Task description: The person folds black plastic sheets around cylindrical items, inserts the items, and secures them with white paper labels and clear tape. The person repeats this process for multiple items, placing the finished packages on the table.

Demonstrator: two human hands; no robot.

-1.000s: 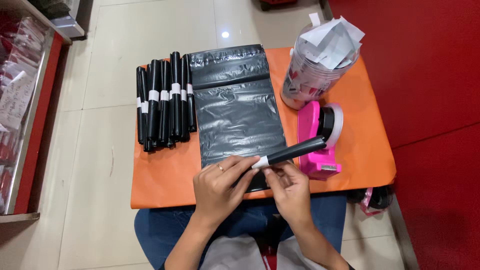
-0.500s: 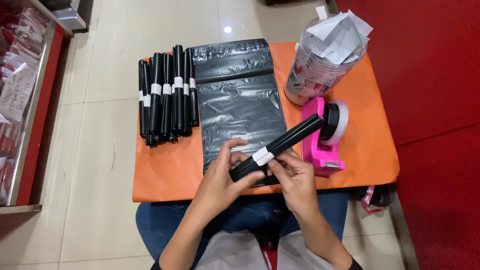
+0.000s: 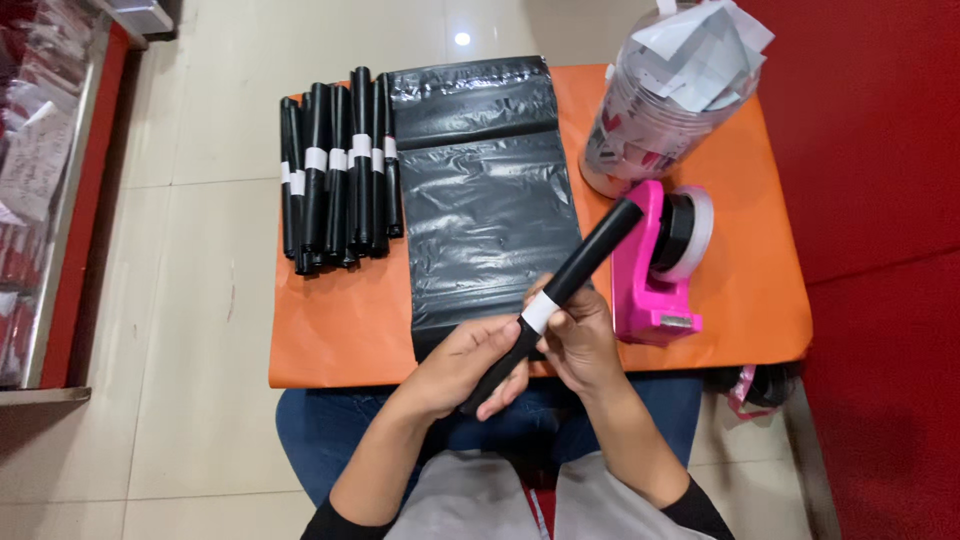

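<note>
Lifted since a second ago, the roll (image 3: 560, 290) now slants up toward 1 o'clock over the surface (image 3: 340, 330), its far end risen close beside the pink tape dispenser (image 3: 655, 265); earlier it lay lower, nearer the front edge.

At 10 o'clock lies a pile of finished rolls (image 3: 338, 180), each banded white. Next, at centre, flat grey bags (image 3: 485, 200) are spread out. The left hand (image 3: 455, 365) is closed around the roll's lower end; the right hand (image 3: 580, 340) grips just below the white band, thumb on it. At 1 o'clock stands a clear jar (image 3: 650, 120) stuffed with paper slips.

If the band is not stuck down well, the roll could spring loose, I judge, since plastic this slick unwinds easily. Its raised tip could also knock the dispenser.

Whether the band's end is sealed cannot be told; fingers cover it. The jar's top is cut off, and something pink under the surface at 4 o'clock is unclear.
</note>
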